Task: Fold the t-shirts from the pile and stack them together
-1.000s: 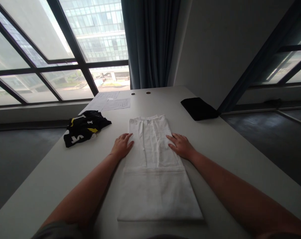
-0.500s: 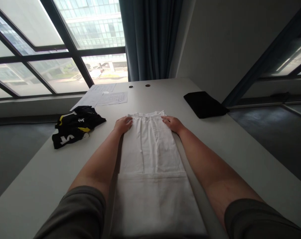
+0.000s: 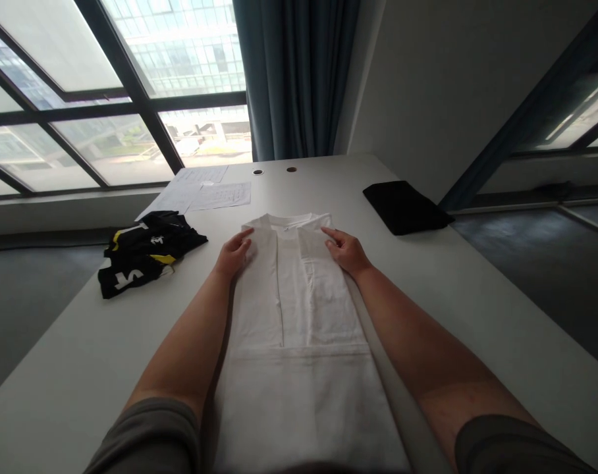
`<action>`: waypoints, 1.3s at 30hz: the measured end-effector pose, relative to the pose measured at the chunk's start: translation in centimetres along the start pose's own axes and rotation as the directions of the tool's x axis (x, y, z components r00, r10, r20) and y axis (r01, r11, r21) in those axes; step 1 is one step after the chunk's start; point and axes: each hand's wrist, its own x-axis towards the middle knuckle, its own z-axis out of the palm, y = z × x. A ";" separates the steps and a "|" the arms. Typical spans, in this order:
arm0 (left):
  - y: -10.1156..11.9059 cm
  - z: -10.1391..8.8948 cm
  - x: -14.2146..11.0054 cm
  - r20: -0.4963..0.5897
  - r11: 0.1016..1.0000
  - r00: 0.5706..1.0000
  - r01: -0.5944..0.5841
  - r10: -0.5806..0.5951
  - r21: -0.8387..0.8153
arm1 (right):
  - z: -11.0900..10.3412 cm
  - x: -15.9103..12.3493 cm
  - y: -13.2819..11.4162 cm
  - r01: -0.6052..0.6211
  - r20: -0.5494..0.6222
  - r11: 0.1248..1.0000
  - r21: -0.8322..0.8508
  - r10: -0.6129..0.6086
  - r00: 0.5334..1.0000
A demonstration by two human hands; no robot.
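Note:
A white T-shirt [image 3: 289,289] lies lengthwise in front of me, its sides folded inward over the middle and its collar at the far end. My left hand [image 3: 234,253] is closed at the far left corner, thumb on top and the other fingers mostly hidden by the cloth. At the far right corner, my right hand [image 3: 347,251] pinches the shirt's edge, index finger stretched along the top. Between the hands the far end looks slightly raised. A cross seam or fold edge runs over the shirt nearer to me.
On the white table [image 3: 457,316], a crumpled black garment with yellow and white marks [image 3: 148,250] lies to the left. A folded black cloth [image 3: 405,207] lies at the back right. Papers [image 3: 220,195] lie at the back left, below the window and blue curtain [image 3: 296,79].
My hands have moved a little apart, the left one outward. The shirt's far end has spread wider and its collar shows more.

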 end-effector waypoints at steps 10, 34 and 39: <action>2.3 -2.6 -9.3 -0.154 0.961 0.974 -0.126 0.167 0.245 | -3.7 -8.0 -3.4 0.115 0.069 0.993 -0.041 -0.112 0.991; 4.7 -4.6 -14.1 0.400 0.799 0.908 -0.332 0.126 0.501 | -5.8 -12.4 -5.2 0.451 0.431 0.875 -0.177 -0.343 0.835; 5.2 -4.5 -14.0 0.359 0.758 0.910 -0.382 0.209 0.528 | -6.2 -12.3 -4.7 0.374 0.301 0.908 -0.187 -0.310 0.902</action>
